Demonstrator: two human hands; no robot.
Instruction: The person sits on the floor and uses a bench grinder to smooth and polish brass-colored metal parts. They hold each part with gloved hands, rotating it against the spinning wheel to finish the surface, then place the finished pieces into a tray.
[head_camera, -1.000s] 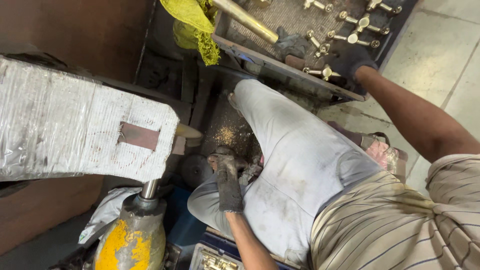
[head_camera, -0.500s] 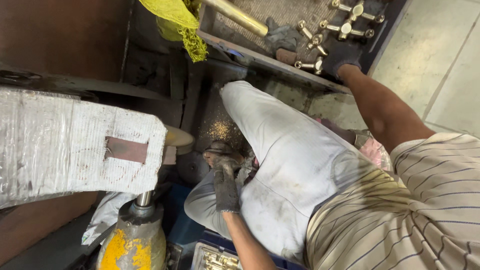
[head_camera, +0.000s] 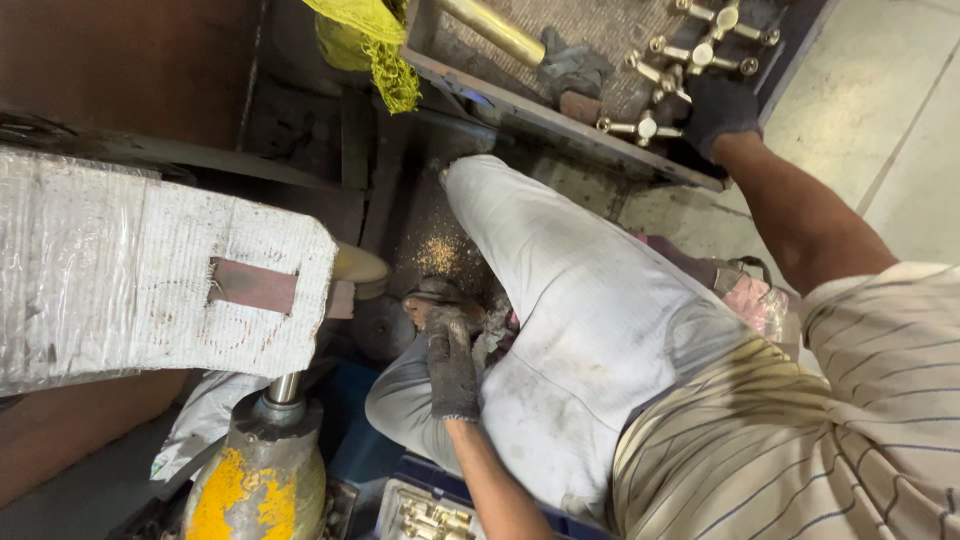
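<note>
Just shiny cross-handled brass fittings (head_camera: 700, 55).

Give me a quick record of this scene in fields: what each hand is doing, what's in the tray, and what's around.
left hand: gloved, low by the knee, resting near a dark sandal; whether it grips anything cannot be told
right hand: gloved, reaching to the tray's edge beside a brass tap fitting
tray: holds several cross-handled brass fittings, a brass tube and a grey glove
machine: wrapped housing with a buffing wheel at its end
floor: brass dust
below: box of brass parts
</note>
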